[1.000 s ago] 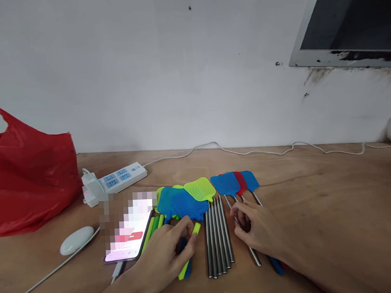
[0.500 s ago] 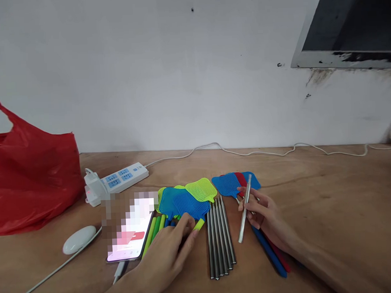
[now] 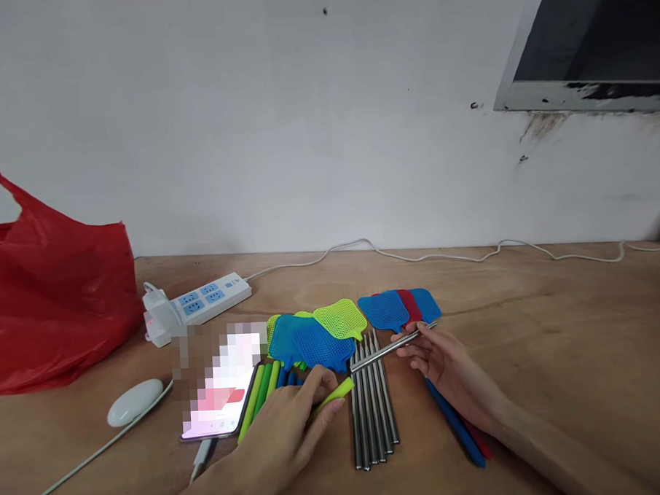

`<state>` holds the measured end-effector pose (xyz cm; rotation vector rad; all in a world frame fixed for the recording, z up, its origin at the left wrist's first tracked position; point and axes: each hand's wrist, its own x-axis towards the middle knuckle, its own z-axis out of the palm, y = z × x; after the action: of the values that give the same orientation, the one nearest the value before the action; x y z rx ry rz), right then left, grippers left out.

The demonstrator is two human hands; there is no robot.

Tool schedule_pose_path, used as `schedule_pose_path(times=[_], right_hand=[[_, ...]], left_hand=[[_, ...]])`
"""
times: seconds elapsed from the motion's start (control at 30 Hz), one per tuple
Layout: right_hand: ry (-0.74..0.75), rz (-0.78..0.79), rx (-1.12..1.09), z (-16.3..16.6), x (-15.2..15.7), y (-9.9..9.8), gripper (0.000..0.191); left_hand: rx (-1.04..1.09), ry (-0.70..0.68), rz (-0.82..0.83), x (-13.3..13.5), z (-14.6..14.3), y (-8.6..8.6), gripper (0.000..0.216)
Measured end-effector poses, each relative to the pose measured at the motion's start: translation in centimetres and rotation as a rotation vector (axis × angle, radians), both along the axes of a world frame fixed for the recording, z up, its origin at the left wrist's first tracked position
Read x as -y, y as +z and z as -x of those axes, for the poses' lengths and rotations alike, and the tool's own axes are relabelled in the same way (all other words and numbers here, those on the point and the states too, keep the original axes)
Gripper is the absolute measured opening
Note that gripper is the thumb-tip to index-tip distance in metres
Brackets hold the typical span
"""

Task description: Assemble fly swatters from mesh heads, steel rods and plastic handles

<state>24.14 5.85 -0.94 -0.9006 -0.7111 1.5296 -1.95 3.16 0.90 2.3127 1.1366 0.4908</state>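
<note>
A yellow-green handle sleeve (image 3: 336,393) is pinched in my left hand (image 3: 286,424), its free end pointing right. My right hand (image 3: 447,366) holds a thin metal rod (image 3: 386,349) between thumb and fingers, tilted with its lower end close to the sleeve's end. Whether the two touch I cannot tell. Beneath lie several metal rods (image 3: 373,413) side by side. Just behind are mesh fly swatter heads in blue (image 3: 317,343) and yellow-green (image 3: 341,318). Green sleeves (image 3: 259,389) show left of my left hand. Blue (image 3: 458,428) and red handles lie under my right hand.
Left of the sleeves lies a lit phone (image 3: 221,398) with a cable. A white power strip (image 3: 212,300), a white mouse-shaped object (image 3: 134,403) and a red plastic bag (image 3: 58,288) are farther left. More swatter heads (image 3: 384,312) lie at the back right. A white cord (image 3: 434,257) runs along the wall.
My right hand has swung the metal rod from nearly upright to a leftward slant, bringing its end beside the yellow-green sleeve. The sleeve in my left hand has shifted slightly right.
</note>
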Motion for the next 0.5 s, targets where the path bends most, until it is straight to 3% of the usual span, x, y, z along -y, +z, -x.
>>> schedule_pose_path(times=[0.4,0.5], right_hand=[[0.099,-0.113,0.121,-0.1,0.1,0.0,0.029],[0.239,-0.136,0.189,-0.1,0.4,-0.5,0.029]], left_hand=[[-0.05,0.002,-0.104,-0.1,0.3,-0.9,0.024],[-0.069,-0.05,-0.161,0.1,0.4,-1.5,0.019]])
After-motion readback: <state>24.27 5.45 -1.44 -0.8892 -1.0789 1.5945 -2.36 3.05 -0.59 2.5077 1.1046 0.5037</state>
